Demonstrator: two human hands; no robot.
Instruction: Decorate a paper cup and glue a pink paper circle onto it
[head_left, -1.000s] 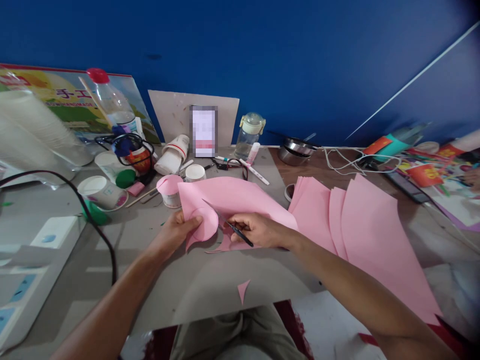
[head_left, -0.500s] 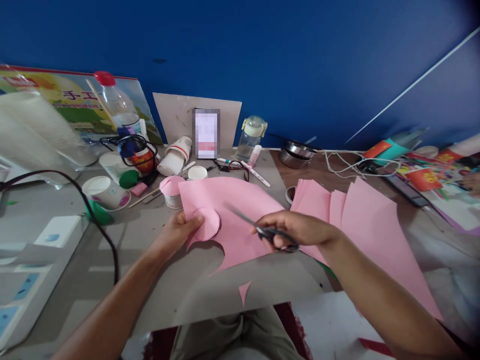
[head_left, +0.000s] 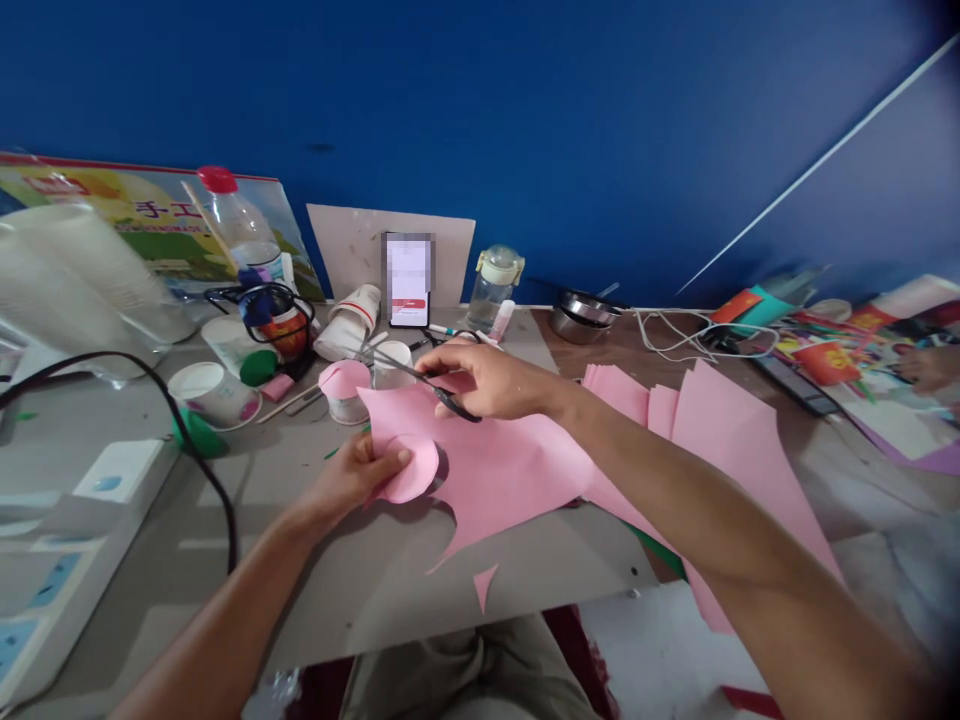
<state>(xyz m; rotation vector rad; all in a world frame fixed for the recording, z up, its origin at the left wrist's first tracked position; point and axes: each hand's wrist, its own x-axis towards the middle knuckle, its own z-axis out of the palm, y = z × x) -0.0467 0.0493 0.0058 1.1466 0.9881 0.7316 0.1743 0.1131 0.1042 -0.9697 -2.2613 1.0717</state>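
My left hand [head_left: 360,475] pinches a round pink paper piece [head_left: 416,468] against a large pink sheet [head_left: 495,480], thumb on top. Curved cuts run along the sheet's lower left edge. In my right hand [head_left: 487,380] are black-handled scissors [head_left: 454,402], their blades pointing left above the sheet's upper edge, near the white cups. A small pink scrap [head_left: 484,588] lies near the table's front edge. Beside the sheet's upper left corner stands a paper cup with a pink top [head_left: 345,388].
More pink sheets [head_left: 727,440] lie at the right. A phone [head_left: 409,280] leans on a board at the back, by a lidded glass jar [head_left: 495,285]. Metal bowls [head_left: 581,318], a bottle [head_left: 244,230], cups and a black cable [head_left: 202,475] are around. Another person's hand [head_left: 930,370] shows far right.
My right hand has moved up and left with the scissors, from over the middle of the sheet to its upper edge. The sheet and round piece have tilted slightly in my left hand.
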